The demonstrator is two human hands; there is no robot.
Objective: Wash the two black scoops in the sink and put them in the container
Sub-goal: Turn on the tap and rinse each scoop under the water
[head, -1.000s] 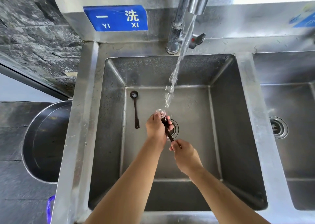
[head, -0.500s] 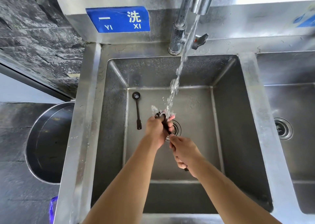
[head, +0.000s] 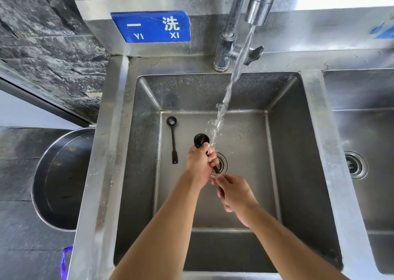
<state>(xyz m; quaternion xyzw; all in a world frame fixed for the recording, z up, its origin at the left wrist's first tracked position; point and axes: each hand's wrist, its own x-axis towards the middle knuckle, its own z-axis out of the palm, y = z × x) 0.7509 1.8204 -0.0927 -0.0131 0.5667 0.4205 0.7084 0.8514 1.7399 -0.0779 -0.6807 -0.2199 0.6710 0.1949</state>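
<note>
Both hands [head: 215, 174] on scoop [head: 201, 140] (under tap)

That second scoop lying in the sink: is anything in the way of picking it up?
Nothing visible. The second scoop lies alone on the sink floor, left of the running water. But both the left hand and right hand are busy holding the other scoop.

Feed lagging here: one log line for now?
left hand: grips scoop | right hand: pinches handle | second scoop: sink floor | tap: running
</note>
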